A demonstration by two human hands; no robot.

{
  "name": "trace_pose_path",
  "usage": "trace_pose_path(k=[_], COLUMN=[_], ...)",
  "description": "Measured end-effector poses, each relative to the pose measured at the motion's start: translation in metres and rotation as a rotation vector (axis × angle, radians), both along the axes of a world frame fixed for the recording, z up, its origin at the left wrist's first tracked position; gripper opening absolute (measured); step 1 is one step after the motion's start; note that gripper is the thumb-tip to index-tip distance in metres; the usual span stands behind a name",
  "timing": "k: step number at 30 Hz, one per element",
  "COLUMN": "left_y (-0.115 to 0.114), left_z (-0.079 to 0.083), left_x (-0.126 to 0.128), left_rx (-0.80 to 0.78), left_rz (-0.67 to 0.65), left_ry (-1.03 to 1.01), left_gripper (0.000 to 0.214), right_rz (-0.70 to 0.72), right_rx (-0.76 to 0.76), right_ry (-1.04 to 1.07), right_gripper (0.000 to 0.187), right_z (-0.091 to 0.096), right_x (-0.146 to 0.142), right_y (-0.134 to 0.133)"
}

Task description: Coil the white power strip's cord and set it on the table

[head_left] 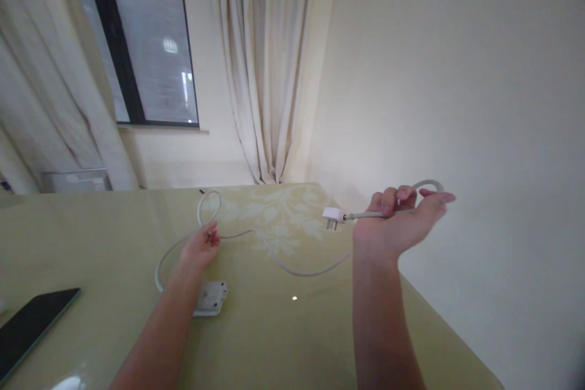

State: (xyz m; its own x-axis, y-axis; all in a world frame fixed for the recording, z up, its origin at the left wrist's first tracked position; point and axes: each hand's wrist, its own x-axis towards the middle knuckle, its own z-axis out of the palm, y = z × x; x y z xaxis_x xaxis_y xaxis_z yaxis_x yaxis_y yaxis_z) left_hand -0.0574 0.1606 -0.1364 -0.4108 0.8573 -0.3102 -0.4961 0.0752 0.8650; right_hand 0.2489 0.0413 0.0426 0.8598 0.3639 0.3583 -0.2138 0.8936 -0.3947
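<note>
My right hand (402, 216) is raised above the right side of the table, its fingers curled round a white power cord. A three-pin plug (334, 215) sticks out to the left of the wrist, prongs down, and a bend of cord arches over the fingertips. Over the table's middle left, my left hand (201, 248) pinches the same cord (292, 271) at a loop. The cord runs slack between both hands. Partly hidden behind my left forearm lies a white power strip (211, 298), only its right end showing.
The yellow-green table (274, 341) has a glossy cover with a leaf pattern. A dark tablet (34, 329) lies at the left. A wall (479, 103) borders the right edge; curtains (269, 61) and a window (150, 36) stand behind.
</note>
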Motion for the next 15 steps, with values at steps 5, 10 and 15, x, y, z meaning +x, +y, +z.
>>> trace_pose_path(k=[5,10,15], left_y=[-0.009,-0.017,-0.012], left_z=[0.025,0.064,0.109], left_x=[0.024,0.056,0.081], left_rx=[0.190,0.494,0.580], left_rz=[-0.029,-0.081,-0.194], left_ry=[0.179,0.485,0.562], left_gripper=[0.022,0.051,0.037], right_rz=[0.172,0.448,0.547], right_rx=[-0.092,-0.298,-0.536], right_ry=[-0.052,-0.305,-0.721], right_gripper=[0.032,0.025,0.048], right_z=[0.000,0.000,-0.008], right_x=[-0.003,-0.001,0.000], right_y=[0.005,0.008,0.006])
